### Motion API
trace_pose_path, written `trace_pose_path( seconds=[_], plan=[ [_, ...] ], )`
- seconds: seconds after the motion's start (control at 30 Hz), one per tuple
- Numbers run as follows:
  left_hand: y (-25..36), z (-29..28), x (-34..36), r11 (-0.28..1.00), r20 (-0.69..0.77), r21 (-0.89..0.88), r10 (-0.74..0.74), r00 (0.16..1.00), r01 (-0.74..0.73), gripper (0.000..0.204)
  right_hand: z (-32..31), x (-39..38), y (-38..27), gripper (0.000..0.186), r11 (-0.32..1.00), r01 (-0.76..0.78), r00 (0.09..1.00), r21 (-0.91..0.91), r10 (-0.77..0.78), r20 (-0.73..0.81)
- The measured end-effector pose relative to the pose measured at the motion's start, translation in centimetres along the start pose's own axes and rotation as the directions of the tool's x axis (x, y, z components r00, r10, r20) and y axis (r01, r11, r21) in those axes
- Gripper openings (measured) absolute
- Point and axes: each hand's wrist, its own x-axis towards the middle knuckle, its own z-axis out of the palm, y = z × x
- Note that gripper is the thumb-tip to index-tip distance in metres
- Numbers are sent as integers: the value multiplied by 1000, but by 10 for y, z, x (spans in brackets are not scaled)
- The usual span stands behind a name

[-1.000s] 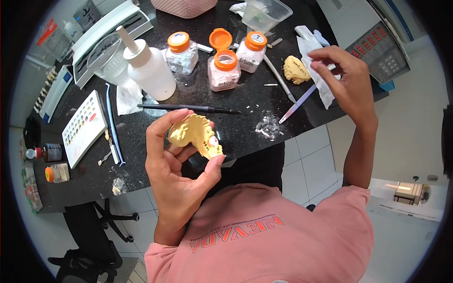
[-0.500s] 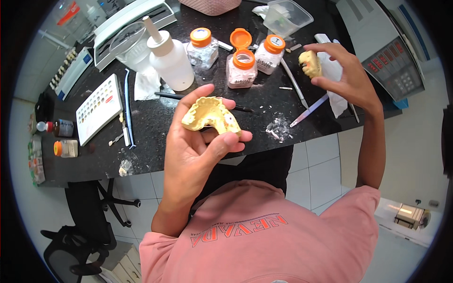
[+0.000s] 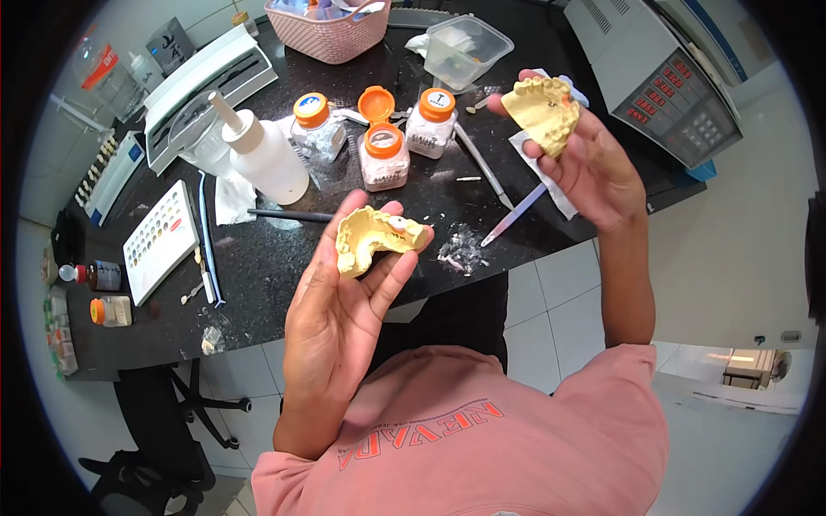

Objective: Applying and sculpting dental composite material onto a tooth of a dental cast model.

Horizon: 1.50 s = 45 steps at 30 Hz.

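Note:
A yellow horseshoe-shaped dental cast (image 3: 354,249) rests on the raised fingers of my left hand (image 3: 327,318), gripped at its edges. One tooth on that cast is white. Off to the right, my right hand (image 3: 607,176) grips a second yellow dental cast (image 3: 542,120), its row of teeth and palate side facing up. A small reddish patch shows near its right edge. Both casts are above the black bench (image 3: 258,288), apart from each other. Below the right-hand cast lie a brush with a pinkish tip (image 3: 514,215) and a white tissue (image 3: 564,203).
An open orange-capped jar of pale powder (image 3: 384,170) stands between two closed jars. A white dropper bottle (image 3: 267,159), a shade palette (image 3: 161,241) and a blue instrument (image 3: 206,245) are on the left. White powder (image 3: 463,251) lies near the front edge. A device with red digits (image 3: 667,95) stands right.
My right hand has turned its cast so the palate side shows. My left hand has rotated the other cast and shifted its fingers. The whole view has shifted.

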Motion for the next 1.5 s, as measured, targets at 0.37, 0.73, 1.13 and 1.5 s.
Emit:
trace_pose_path(
  seconds=[0.37, 0.73, 1.13, 1.5],
  plan=[
    [7, 1, -3, 997, 37, 9, -80, 996, 80, 58, 21, -7, 18, 60, 922, -139, 990, 363, 119, 77],
    [2, 2, -7, 996, 2, 90, -17, 1000, 17, 59, 41, -12, 32, 63, 1000, -2, 1000, 25, 3, -24],
    [-11, -2, -7, 869, 112, 405, 262, 959, -285, 64, 85, -22, 33, 65, 693, 173, 968, -699, -251, -9],
    [-14, -5, -7, 770, 134, 463, 430, 893, -440, 72, 102, -9, 55, 61, 641, 251, 936, -725, -350, 14]
  ],
)
